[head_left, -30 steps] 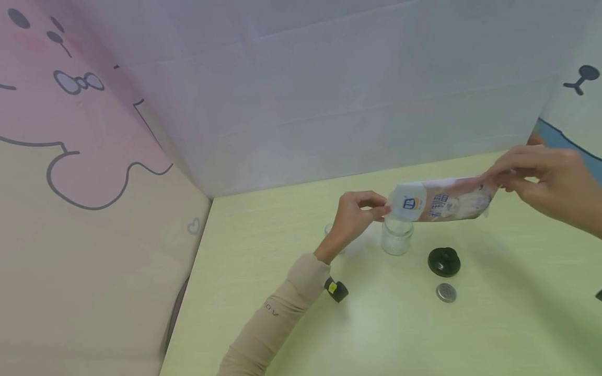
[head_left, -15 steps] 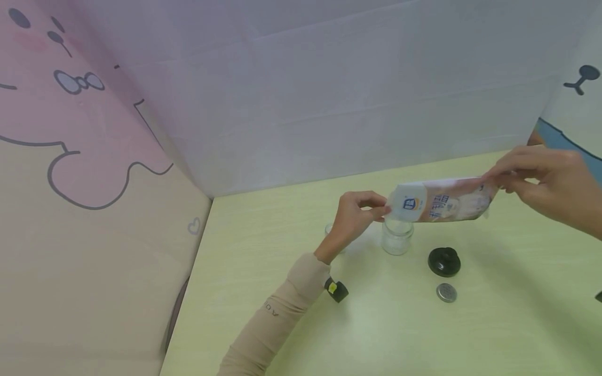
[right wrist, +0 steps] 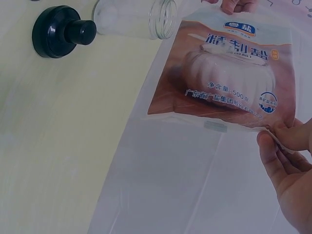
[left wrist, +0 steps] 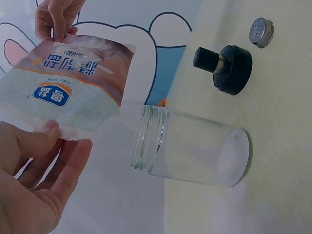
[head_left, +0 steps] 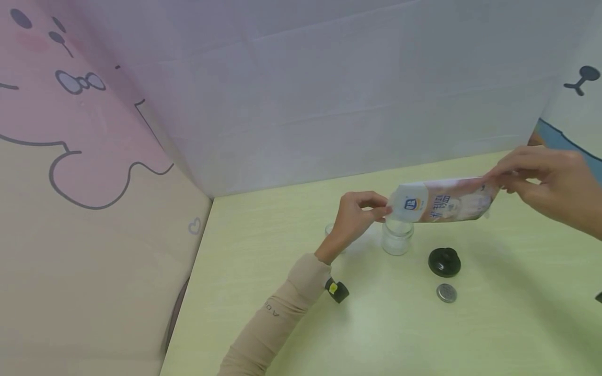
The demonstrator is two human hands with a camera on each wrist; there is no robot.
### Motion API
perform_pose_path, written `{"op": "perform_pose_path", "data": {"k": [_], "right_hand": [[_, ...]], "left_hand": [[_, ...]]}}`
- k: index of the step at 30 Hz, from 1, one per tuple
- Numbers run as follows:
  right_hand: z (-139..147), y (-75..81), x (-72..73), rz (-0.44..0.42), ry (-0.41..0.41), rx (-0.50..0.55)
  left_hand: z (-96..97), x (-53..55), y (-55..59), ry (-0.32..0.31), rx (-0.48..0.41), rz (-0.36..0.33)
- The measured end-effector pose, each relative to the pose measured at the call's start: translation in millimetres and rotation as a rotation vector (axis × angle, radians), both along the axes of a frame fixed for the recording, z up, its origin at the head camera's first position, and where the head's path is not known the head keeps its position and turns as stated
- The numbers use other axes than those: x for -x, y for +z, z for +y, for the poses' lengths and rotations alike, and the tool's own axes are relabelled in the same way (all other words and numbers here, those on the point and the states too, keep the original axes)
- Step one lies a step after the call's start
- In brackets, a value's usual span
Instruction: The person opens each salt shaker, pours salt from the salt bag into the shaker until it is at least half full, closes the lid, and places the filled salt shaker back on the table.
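Observation:
A printed plastic bag of salt (head_left: 442, 201) is held tilted between both hands, its pale end just above the mouth of a clear glass jar (head_left: 397, 240). My left hand (head_left: 357, 211) pinches the pale end's edge between thumb and fingers. At the opposite end, my right hand (head_left: 547, 180) pinches a corner of the bag. In the left wrist view, one bag corner lies close to the rim of the jar (left wrist: 195, 146); whether salt is flowing cannot be told. White shows at the jar's base. The right wrist view shows the bag (right wrist: 224, 73) from its lower end.
A black lid with a knob (head_left: 444, 262) lies on the table (head_left: 376, 334), right of the jar. In front of it is a round metal shaker cap with holes (head_left: 446, 293). Another clear glass item (head_left: 328, 228) is partly hidden behind my left wrist. Cloth walls surround the table.

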State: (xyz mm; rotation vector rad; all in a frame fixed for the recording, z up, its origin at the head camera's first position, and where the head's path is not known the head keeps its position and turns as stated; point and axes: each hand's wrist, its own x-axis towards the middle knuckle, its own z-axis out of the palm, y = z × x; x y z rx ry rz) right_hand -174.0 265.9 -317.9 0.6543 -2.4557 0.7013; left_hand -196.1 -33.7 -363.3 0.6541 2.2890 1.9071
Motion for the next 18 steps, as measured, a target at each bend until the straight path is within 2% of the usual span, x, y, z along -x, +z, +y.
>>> {"op": "perform_pose_path", "data": {"k": [15,18], "right_hand": [[-0.5,1.1,-0.1,0.009,-0.001,-0.001],[-0.7,1.0,-0.2,0.014,0.003,0.0]], "left_hand": [[0.6,0.5,-1.4,0.004,0.004,0.0],[0.9,7.8,-13.8,-0.005,-0.006,0.006]]}}
